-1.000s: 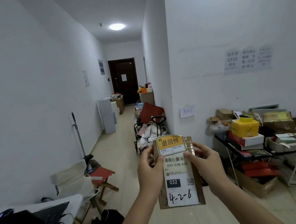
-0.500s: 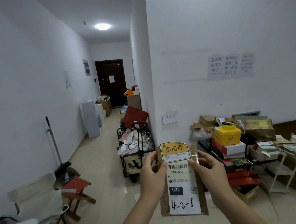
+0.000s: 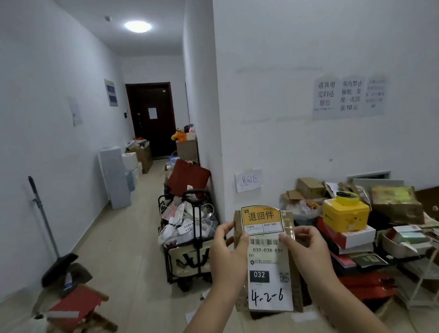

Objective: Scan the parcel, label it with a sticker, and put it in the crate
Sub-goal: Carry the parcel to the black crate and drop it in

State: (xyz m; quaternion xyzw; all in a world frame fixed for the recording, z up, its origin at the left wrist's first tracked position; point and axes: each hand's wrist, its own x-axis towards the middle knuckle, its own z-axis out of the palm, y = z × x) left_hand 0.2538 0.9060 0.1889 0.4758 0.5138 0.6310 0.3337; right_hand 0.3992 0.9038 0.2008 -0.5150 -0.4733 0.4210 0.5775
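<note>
View has swung right since the earlier frame; parcel (image 3: pixel 267 264) unchanged in hold. Left hand (image 3: pixel 227 254) and right hand (image 3: pixel 307 248) each closed on its edges, thumbs pressing the orange sticker (image 3: pixel 261 219).

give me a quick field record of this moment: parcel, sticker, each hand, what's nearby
parcel: brown flat parcel, held upright in front of the person
sticker: orange and white sticker across its top edge, above the white shipping label
left hand: left hand grips the parcel's left edge
right hand: right hand grips the right edge
nearby: yellow box on a cluttered pile to the right; cart to the left
crate: cannot tell
</note>
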